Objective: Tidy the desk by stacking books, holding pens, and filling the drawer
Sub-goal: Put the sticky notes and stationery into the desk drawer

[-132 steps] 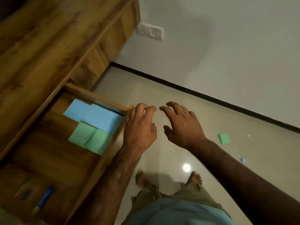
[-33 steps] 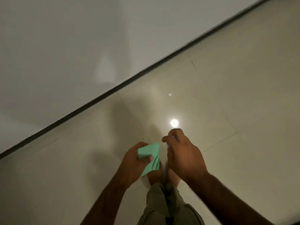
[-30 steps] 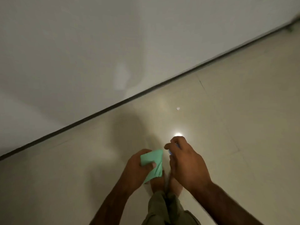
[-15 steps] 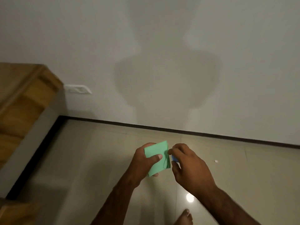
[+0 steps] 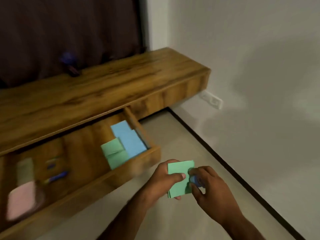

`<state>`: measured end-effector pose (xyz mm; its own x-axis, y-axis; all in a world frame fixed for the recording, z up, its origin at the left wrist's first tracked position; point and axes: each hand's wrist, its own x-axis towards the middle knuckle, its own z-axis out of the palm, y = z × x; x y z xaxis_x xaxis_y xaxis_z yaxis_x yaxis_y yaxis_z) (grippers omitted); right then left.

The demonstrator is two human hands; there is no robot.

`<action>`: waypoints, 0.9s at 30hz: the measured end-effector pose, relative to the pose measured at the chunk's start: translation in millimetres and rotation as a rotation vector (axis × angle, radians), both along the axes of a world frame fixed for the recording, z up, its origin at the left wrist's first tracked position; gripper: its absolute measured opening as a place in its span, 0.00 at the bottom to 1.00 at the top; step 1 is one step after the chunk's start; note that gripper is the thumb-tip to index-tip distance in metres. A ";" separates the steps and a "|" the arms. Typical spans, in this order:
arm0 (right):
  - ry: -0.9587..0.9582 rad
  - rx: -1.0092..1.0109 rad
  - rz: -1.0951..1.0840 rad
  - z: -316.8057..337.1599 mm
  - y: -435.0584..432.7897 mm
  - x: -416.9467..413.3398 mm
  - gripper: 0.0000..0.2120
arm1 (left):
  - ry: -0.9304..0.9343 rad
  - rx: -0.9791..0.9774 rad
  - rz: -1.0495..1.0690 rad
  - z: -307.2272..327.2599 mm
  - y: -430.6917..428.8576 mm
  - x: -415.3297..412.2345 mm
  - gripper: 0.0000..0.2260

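Green paper, a small square pad (image 5: 178, 187), sits in the left hand (image 5: 161, 181) above the floor (image 5: 174, 134), just in front of the right end of the open drawer (image 5: 103, 181). The left grip is closed on the pad: the thumb lies across its face and the fingers curl behind it. The right hand (image 5: 210, 190) is close against the pad's right edge, its thumb and fingertips pinching a small blue thing (image 5: 194, 180) that is too small and blurred to identify. That blue thing touches or nearly touches the pad; which of the two cannot be told.

The drawer is pulled out from under the wooden bench (image 5: 103, 89). At its right end lie blue pads (image 5: 129, 138) against the side wall, and green pads (image 5: 114, 155) lie just beside them on the left, partly overlapping. Further left in the drawer a blue pen (image 5: 58, 176) lies near some small blurred items, and at the far left a pink thing (image 5: 21, 199) rests with a pale thing (image 5: 25, 168) behind it, both smeared by motion blur.

On the bench top, near a dark curtain (image 5: 69, 28), stands a dark holder with something blue in it (image 5: 70, 64), also blurred. A white wall socket (image 5: 212, 100) sits low on the wall below the bench's right end, and a black skirting line (image 5: 225, 165) runs along the foot of the wall.
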<state>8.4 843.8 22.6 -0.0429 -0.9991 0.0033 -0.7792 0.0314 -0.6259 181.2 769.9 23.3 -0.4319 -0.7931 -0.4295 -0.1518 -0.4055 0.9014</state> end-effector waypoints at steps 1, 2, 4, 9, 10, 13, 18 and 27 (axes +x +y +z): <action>-0.031 -0.010 0.036 -0.8 -12.5 22.5 0.17 | 0.012 -0.002 0.052 1.1 -3.8 27.2 0.12; -0.054 -0.027 0.067 -3.0 -24.9 46.7 0.17 | 0.014 0.000 0.101 3.3 -7.2 55.7 0.13; -0.087 -0.033 0.109 -2.2 -44.2 86.1 0.18 | 0.013 0.007 0.179 7.5 -14.1 100.0 0.14; -0.144 0.000 0.229 3.8 -89.9 178.3 0.16 | 0.074 0.024 0.366 9.7 -21.8 197.6 0.12; -0.158 0.009 0.265 4.1 -97.5 191.3 0.15 | 0.091 0.041 0.400 10.1 -22.2 210.9 0.13; -0.170 0.040 0.343 2.9 -117.6 221.5 0.12 | 0.131 0.093 0.493 4.7 -26.4 240.1 0.13; -0.133 0.112 0.396 -4.1 -162.3 249.8 0.12 | 0.145 0.154 0.634 -7.2 -51.5 262.0 0.14; -0.081 0.210 0.428 -42.8 -298.8 258.4 0.14 | -0.069 0.150 0.795 -50.1 -168.2 255.0 0.14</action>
<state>266.8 545.0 -20.2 0.3802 -0.9058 -0.1871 -0.6990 -0.1489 -0.6995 436.2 601.7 -26.8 0.2679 -0.7832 -0.5611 0.1799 -0.5314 0.8278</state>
